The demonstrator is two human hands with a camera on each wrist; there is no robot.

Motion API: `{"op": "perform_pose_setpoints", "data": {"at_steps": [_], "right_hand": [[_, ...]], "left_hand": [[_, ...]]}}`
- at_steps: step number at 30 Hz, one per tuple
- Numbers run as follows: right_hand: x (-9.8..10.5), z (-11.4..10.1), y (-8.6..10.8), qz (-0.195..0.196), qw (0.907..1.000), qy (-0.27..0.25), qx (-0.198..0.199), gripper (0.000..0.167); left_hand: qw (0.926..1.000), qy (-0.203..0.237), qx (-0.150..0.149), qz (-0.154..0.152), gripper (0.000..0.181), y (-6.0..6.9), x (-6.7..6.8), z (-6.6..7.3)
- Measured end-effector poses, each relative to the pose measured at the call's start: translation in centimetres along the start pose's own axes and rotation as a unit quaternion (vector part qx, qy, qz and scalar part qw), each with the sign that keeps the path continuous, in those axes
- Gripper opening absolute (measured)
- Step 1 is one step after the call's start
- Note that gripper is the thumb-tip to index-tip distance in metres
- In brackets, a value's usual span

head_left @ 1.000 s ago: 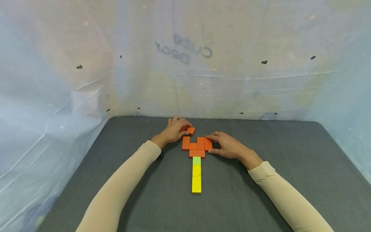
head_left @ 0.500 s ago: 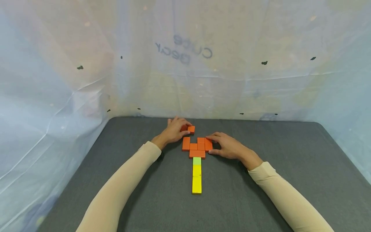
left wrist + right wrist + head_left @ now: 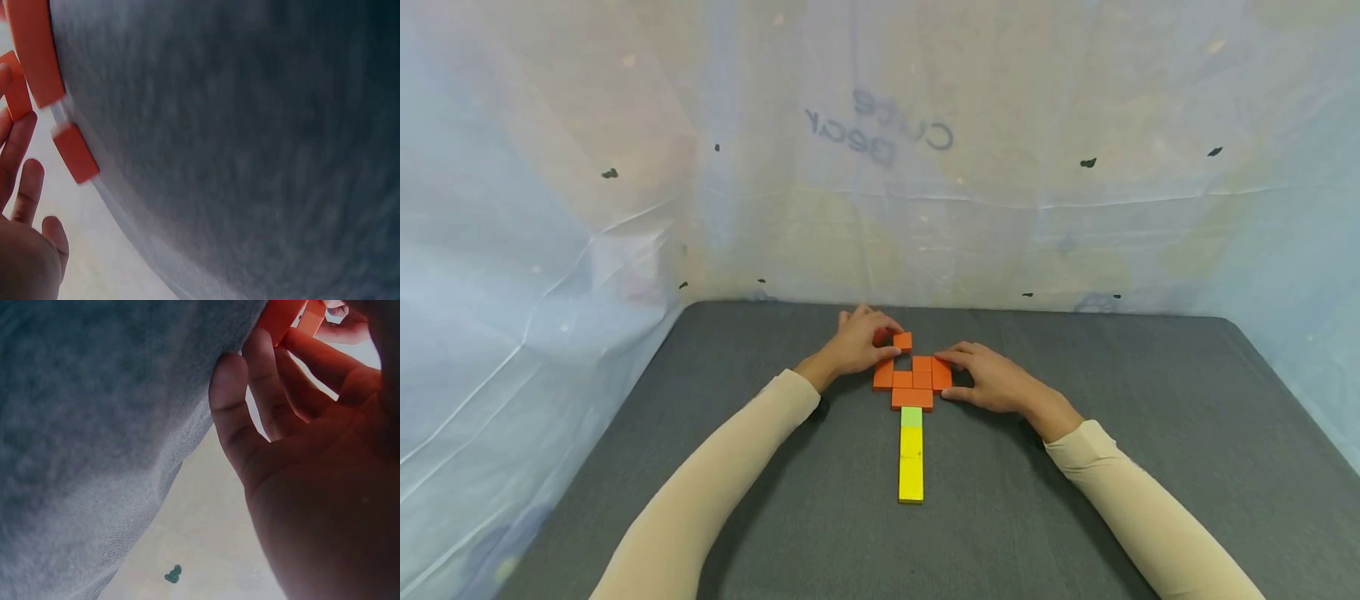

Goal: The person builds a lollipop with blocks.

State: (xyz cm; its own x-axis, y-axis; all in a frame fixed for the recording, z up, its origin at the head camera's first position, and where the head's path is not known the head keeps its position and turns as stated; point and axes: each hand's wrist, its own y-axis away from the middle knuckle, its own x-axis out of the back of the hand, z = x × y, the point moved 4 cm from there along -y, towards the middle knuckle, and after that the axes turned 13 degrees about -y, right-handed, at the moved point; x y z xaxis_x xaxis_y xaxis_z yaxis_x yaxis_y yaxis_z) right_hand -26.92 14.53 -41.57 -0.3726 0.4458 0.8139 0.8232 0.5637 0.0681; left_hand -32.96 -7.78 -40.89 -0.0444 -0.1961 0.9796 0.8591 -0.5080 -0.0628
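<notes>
My left hand pinches a small orange block between thumb and fingers, just above the far side of a group of orange blocks. In the left wrist view that small block is at the fingertips, and a separate orange block lies on the table near the fingers; in the head view the left hand mostly covers it. The right hand has its thumb and fingers at the two ends of the group's rightmost orange block. Fingertips touch this block in the right wrist view.
A light green block and a yellow strip of blocks run in line from the orange group toward the person. Everything lies on a dark grey table. Pale translucent sheeting hangs behind and at the sides.
The left hand has moved slightly right and nearer with the small orange block, which has turned straighter and now hangs closer to the group. The right hand stays at its block.
</notes>
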Motion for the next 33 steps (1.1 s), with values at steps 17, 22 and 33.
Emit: {"op": "perform_pose_setpoints", "data": {"at_steps": [17, 22, 33], "right_hand": [[0.1, 0.3, 0.1, 0.003, 1.0, 0.006, 0.006, 0.066], [0.2, 0.3, 0.1, 0.006, 0.9998, 0.009, 0.016, 0.066], [0.1, 0.3, 0.1, 0.005, 0.9999, 0.008, 0.011, 0.066]], "left_hand": [[0.9998, 0.009, -0.018, 0.004, 0.035, 1.0, -0.3, 1.1], [0.9996, -0.002, -0.025, 0.009, 0.035, 1.3, -0.5, 1.0], [0.9996, 0.005, -0.024, 0.011, 0.034, 1.7, -0.5, 1.1]]}}
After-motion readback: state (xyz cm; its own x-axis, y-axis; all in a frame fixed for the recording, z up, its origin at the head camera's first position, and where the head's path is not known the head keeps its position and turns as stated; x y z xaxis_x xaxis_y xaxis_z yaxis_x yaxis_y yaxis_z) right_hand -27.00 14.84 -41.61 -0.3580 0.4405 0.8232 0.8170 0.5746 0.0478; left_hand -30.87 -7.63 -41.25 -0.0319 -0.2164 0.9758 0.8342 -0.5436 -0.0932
